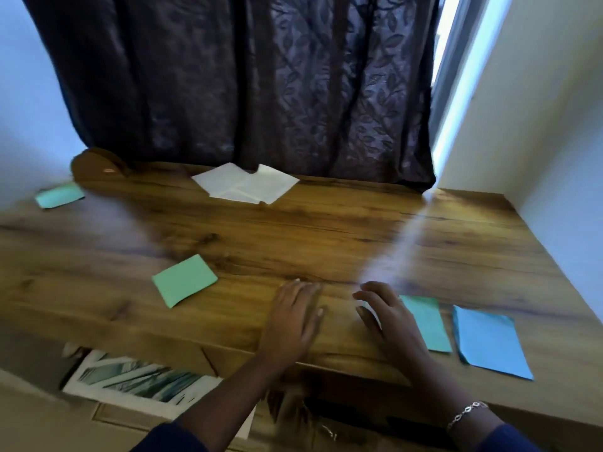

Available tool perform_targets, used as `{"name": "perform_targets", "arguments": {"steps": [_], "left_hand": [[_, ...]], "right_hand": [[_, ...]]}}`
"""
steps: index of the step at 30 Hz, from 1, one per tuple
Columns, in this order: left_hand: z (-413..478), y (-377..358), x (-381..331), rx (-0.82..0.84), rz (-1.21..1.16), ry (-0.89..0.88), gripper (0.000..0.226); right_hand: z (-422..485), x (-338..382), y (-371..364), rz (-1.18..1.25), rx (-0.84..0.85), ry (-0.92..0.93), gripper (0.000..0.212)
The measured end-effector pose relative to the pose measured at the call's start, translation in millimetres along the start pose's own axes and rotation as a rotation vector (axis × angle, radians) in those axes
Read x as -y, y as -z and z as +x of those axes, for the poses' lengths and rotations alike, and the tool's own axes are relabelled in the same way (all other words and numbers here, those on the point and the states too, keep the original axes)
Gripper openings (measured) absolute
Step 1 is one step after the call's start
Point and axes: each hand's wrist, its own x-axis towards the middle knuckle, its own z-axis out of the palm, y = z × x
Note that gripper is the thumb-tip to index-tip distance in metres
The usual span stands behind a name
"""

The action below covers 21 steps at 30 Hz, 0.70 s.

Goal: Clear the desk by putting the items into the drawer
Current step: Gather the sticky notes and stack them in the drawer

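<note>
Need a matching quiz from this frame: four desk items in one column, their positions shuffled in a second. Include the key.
Items
1. white paper
2. blue paper
3. brown object
4. nearer green note

Positions
A. front right, furthest right of the papers
B. back left corner
C. back centre, at the foot of the curtain
D. left of the left hand

Pairs: 1-C, 2-A, 3-B, 4-D
</note>
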Motion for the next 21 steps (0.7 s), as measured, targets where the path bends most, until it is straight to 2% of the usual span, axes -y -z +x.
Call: {"name": "perform_targets", "arguments": {"steps": [4,7,9,12,14,16,21], "left_hand": [[-5.8,31.2,39.6,-0.125,-0.005,0.147,0.047],[-6.3,60.1,69.3,-0.274,-0.058,0.34,0.038],[-5.3,82.8,89.7,-0.377,-0.1,0.489,0.026],[-4.3,111.1,125.2,-0.415,-0.07,0.722,0.029],[-3.3,124.3,149.2,-0.365,-0.07,0.82,0.032],[0.5,133.3,165.6,-0.256,-0.039,0.84,0.036],[5.3,141.0,183.8,0.038,0.133,0.681,0.047]], "right_hand": [[25.9,35.2,-29.8,0.035,0.058,0.052,0.025],[49.5,63.1,-54.2,0.084,0.097,0.057,0.032],[70.2,84.2,-71.7,0.14,0.105,0.033,0.025],[101.3,114.7,-95.2,0.235,0.172,-0.092,0.026],[122.3,132.0,-109.9,0.292,0.215,-0.204,0.028],[140.7,144.1,-124.2,0.336,0.229,-0.296,0.028],[169.9,160.5,-148.9,0.376,0.275,-0.44,0.029]]}}
